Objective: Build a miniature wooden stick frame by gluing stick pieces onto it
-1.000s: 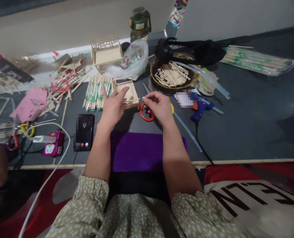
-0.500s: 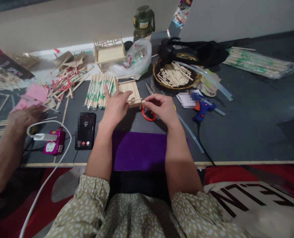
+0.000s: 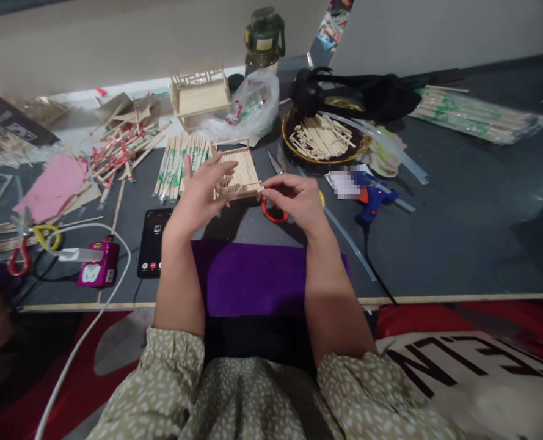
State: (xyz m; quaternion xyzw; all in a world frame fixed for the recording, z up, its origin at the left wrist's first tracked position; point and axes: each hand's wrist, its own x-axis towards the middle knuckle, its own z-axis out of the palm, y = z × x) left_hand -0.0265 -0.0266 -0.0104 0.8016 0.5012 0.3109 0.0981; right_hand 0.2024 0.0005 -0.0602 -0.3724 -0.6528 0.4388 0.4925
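Note:
A small bed-like model [image 3: 239,171] made of wooden sticks stands in front of me, its slatted top facing up. My right hand [image 3: 297,200] pinches its near right corner between thumb and fingertips; whether a separate small stick is in the pinch I cannot tell. My left hand [image 3: 201,194] is open at the model's left side, fingers spread, partly covering that edge. Scissors with red-orange handles [image 3: 275,211] lie under and beside my right hand. Left of the model is a row of wrapped chopsticks [image 3: 179,160].
A basket [image 3: 286,137] of cut sticks lies behind, with a blue glue gun [image 3: 372,201] to its right. At left are a phone [image 3: 153,244], a purple power adapter [image 3: 98,264] and a white cable. A larger stick model [image 3: 201,98] stands at the back.
My left hand has come off the model's front rail, moving left with fingers spreading. My right hand stays at the corner. A co-worker's hand at far left has withdrawn from the pink paper.

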